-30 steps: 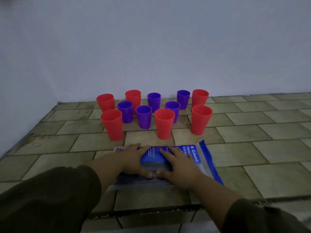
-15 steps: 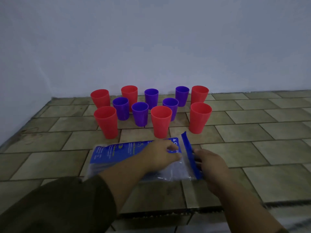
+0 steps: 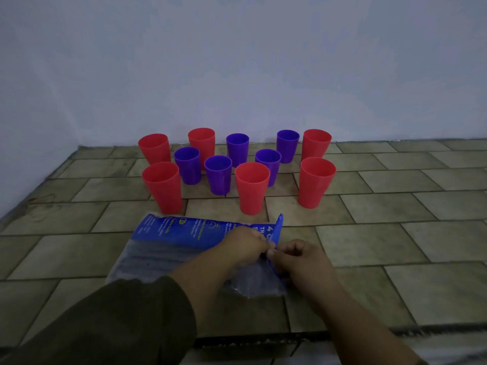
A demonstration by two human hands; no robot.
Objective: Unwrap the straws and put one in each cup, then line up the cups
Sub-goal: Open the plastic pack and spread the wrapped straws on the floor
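While the bag lies flat on the tiled floor, both hands meet at its right-hand end, where a blue strip stands up from the film. The left hand has its fingers curled down onto the bag's upper layer and pinches it. The right hand is curled too, thumb and fingertips nipping the edge just beside the strip.

The straws cannot be made out as such. Dark lines show through the clear lower part of the bag, so they are probably inside. The red cups and purple cups stand upright in a loose cluster beyond the bag, near the wall, and none holds a straw.

Trouble would most likely come from a sharp tug. If the film gives way suddenly, the contents could scatter over the floor. A hand could also jerk forward into the nearest red cups, which stand just past the bag's far edge and look light enough to topple. A weak pinch on slick plastic could simply slip.

On the blue header, only a "4" and the letters "TR" can be read before the left hand covers the rest. The yellow-green small print is too blurred.
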